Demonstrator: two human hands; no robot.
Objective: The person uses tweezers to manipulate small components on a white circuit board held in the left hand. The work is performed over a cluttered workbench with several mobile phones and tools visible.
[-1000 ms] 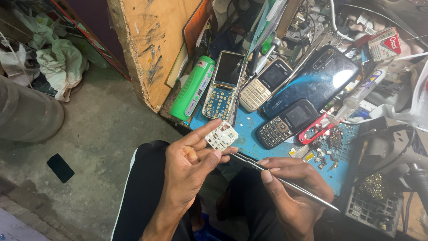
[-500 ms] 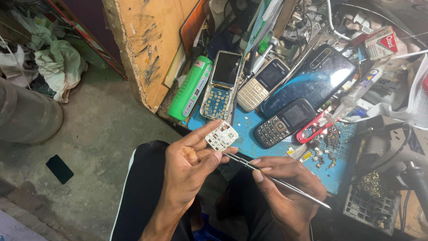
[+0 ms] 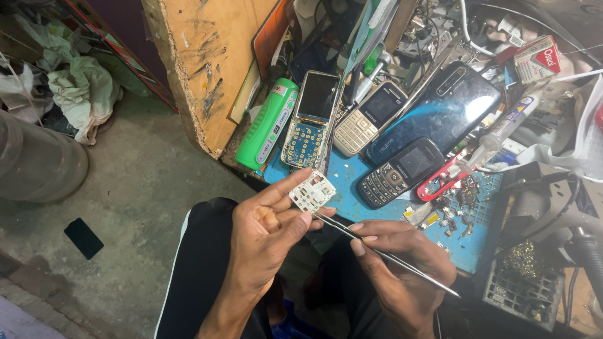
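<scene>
My left hand point(image 3: 267, 235) pinches a small white keypad membrane point(image 3: 312, 193) between thumb and fingertips, just in front of the blue work mat point(image 3: 468, 242). My right hand point(image 3: 399, 273) holds thin metal tweezers point(image 3: 377, 248), whose tips reach up to the lower edge of the membrane. Behind it on the mat lies an opened phone with a bare keypad board point(image 3: 309, 122), a beige keypad phone point(image 3: 370, 118), a black keypad phone point(image 3: 402, 171) and a large dark smartphone point(image 3: 443, 113).
A green cylindrical torch point(image 3: 270, 122) lies left of the phones beside a worn wooden board point(image 3: 201, 63). Small screws and parts point(image 3: 455, 201) litter the mat. A syringe-like tube point(image 3: 502, 135), a black soldering stand point(image 3: 524, 276) and cables crowd the right. A small black part point(image 3: 83, 237) lies on the concrete floor.
My right hand with the tweezers has drawn slightly closer to the membrane. The left hand keeps the membrane almost still.
</scene>
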